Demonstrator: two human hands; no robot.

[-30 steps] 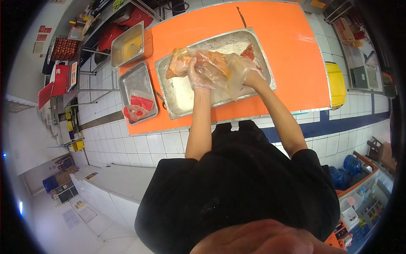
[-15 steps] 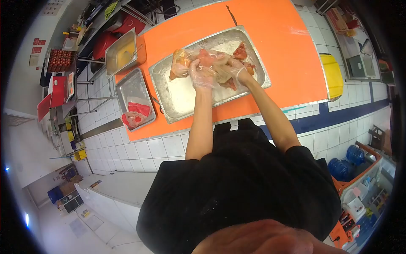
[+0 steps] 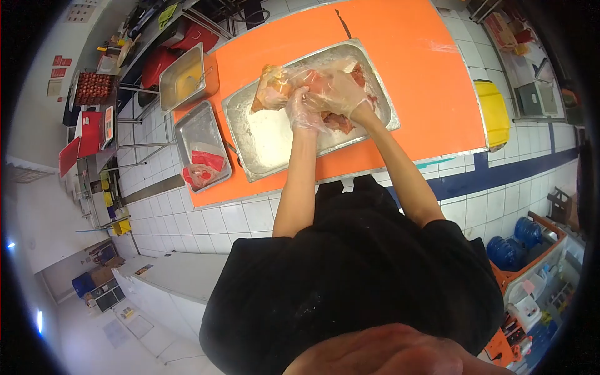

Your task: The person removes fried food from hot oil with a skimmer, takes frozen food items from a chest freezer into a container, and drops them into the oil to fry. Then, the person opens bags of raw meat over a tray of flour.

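A clear plastic bag (image 3: 272, 90) with orange-red raw meat pieces in it is held over a large metal tray (image 3: 250, 165). My left hand (image 3: 302, 111), in a clear plastic glove, is closed around the bag's underside with the thumb up. My right hand (image 3: 347, 94), gloved too, lies across the bag's right end and grips there; its fingertips blend with the plastic and meat. Under and beside it, reddish meat pieces (image 3: 339, 123) rest in the tray. White powder (image 3: 270, 139) covers the tray's left part.
A smaller metal tray (image 3: 197, 128) at the left holds a red and clear plastic packet (image 3: 206, 165). Behind it stands a deep metal pan (image 3: 181, 78) with yellowish contents and a utensil. All rest on the orange table (image 3: 431, 94). A yellow bin (image 3: 490, 115) stands off the right edge.
My right hand has shifted left and further over the bag, its fingers reaching along the meat. My left hand keeps its hold and has moved slightly right.
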